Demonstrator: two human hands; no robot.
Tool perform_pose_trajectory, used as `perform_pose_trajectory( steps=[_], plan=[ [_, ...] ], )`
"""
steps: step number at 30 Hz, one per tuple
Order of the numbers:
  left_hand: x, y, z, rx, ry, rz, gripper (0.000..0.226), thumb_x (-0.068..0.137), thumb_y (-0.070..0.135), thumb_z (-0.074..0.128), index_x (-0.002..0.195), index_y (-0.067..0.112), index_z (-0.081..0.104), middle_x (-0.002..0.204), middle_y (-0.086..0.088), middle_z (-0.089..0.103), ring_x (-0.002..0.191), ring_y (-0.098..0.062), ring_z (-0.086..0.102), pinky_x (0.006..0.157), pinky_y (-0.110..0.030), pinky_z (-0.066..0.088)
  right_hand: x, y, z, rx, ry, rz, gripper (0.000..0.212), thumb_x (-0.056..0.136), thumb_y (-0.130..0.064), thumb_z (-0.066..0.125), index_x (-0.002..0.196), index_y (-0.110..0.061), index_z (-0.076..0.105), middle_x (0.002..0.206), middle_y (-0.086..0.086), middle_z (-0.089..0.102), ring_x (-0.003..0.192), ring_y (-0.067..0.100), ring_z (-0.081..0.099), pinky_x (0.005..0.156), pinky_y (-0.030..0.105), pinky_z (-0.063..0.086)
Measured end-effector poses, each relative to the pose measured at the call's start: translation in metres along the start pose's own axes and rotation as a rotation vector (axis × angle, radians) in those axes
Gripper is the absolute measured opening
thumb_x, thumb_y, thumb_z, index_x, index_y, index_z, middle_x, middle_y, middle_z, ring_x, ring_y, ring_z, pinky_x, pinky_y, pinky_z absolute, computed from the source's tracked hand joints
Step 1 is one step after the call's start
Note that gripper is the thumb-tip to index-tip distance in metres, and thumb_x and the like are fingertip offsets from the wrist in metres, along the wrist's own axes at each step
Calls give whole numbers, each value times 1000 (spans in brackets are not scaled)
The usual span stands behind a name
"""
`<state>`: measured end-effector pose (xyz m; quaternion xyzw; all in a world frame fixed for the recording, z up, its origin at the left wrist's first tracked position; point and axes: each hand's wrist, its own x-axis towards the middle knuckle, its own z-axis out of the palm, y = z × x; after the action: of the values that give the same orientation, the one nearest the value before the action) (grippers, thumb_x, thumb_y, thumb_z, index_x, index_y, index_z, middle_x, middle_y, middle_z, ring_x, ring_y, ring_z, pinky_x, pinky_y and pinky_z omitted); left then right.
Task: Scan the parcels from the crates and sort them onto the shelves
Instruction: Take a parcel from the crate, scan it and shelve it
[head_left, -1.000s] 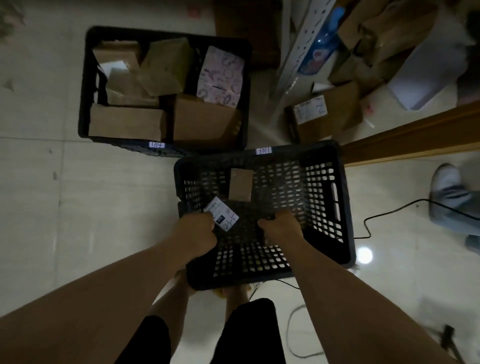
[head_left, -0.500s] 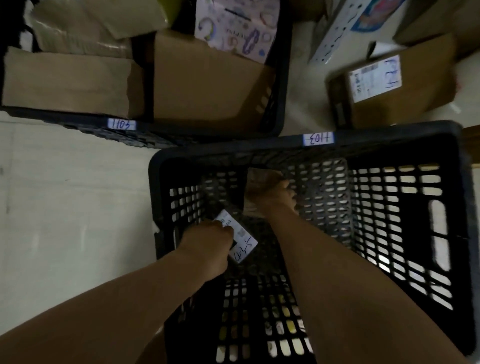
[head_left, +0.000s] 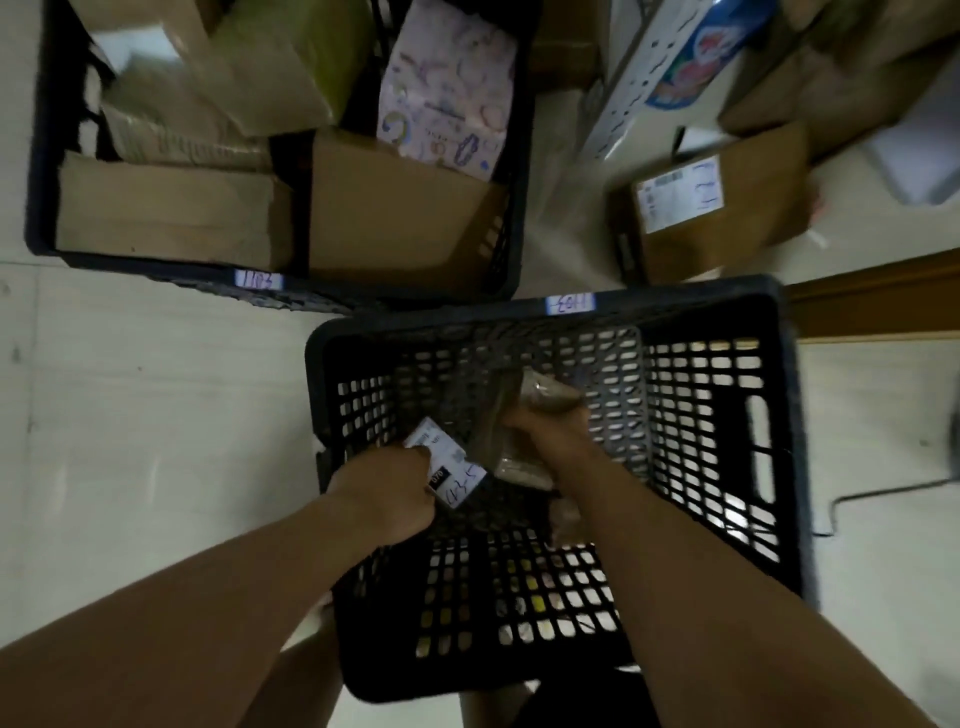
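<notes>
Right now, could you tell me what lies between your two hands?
Head view: the labelled parcel in the left hand, beside the brown packet in the right hand.

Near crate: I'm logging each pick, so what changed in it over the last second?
The right hand reached forward across the near crate and gripped the small brown parcel, tipping it up. The left hand still holds the white-labelled parcel; the full crate behind stayed put.

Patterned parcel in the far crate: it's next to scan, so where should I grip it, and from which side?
Probably its far edge, from above. The patterned parcel lies tilted, its near edge against the box and the crate wall close on its right, so fingers likely fit only over the raised far edge or the left side.
</notes>
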<state>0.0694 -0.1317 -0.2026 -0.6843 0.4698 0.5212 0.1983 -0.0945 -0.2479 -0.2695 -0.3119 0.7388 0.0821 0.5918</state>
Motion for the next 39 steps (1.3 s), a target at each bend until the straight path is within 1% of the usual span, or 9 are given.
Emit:
perform_pose_trajectory(
  steps=[3, 7, 11, 17, 20, 22, 27, 35, 39],
  plan=[
    [-51, 21, -29, -187, -6, 1, 27, 97, 35, 59, 113, 14, 61, 116, -1, 62, 107, -17, 59, 90, -26, 48, -93, -20, -41, 239, -100, 91, 88, 62, -36, 90, 137, -27, 45, 119, 7, 65, 101, 28, 66, 74, 43, 60],
    [-134, 59, -82, -476, 29, 106, 47, 77, 50, 80, 105, 18, 61, 110, 4, 63, 99, -10, 61, 84, -20, 51, -200, -52, -81, 323, -171, 113, 84, 68, -34, 87, 137, -37, 40, 129, 12, 60, 110, 38, 62, 87, 65, 55],
    [-226, 98, -143, -698, 127, 278, 50, 62, 39, 93, 106, 31, 71, 104, 10, 75, 99, -4, 70, 90, -29, 58, -309, -98, -109, 396, -183, -59, 37, 94, -17, 67, 128, -22, 52, 126, 19, 62, 108, 38, 63, 90, 58, 55],
    [-357, 130, -216, -855, 323, 406, 70, 58, 28, 100, 113, 33, 57, 111, 10, 66, 107, -13, 66, 90, -31, 57, -460, -143, -155, 495, -314, -208, 41, 92, -18, 71, 129, -26, 53, 117, 7, 66, 98, 27, 68, 66, 42, 60],
    [-406, 125, -243, -690, 495, 440, 84, 55, 41, 96, 121, 37, 44, 115, 13, 56, 108, -9, 58, 97, -40, 54, -519, -160, -173, 463, -232, -327, 96, 71, -52, 87, 150, -29, 37, 134, 6, 62, 113, 27, 65, 92, 49, 57],
    [-428, 122, -259, -538, 579, 474, 102, 51, 49, 92, 135, 29, 37, 125, 8, 52, 113, -11, 55, 98, -46, 53, -553, -170, -186, 434, -193, -384, 98, 64, -66, 84, 146, -35, 42, 132, 5, 63, 116, 28, 62, 103, 55, 47],
    [-483, 128, -290, -268, 658, 544, 100, 68, 37, 86, 146, 25, 24, 131, 1, 32, 118, -16, 40, 102, -41, 42, -618, -191, -204, 273, -149, -435, 100, 50, -89, 72, 133, -34, 58, 129, 7, 63, 114, 30, 63, 83, 43, 57],
    [-532, 147, -308, 130, 884, 689, 99, 78, 28, 80, 153, 27, 16, 154, 0, 14, 141, -23, 25, 108, -44, 45, -667, -210, -228, 280, -180, -465, 62, 78, -67, 71, 120, -23, 64, 124, 12, 65, 111, 28, 64, 87, 38, 56],
    [-545, 158, -315, -327, 854, 666, 129, 57, 60, 91, 156, 29, 13, 158, 0, 15, 144, -20, 22, 115, -44, 34, -669, -216, -258, 267, -210, -597, 54, 79, -37, 77, 128, -22, 63, 116, 10, 74, 109, 29, 68, 80, 40, 58]
  ],
)
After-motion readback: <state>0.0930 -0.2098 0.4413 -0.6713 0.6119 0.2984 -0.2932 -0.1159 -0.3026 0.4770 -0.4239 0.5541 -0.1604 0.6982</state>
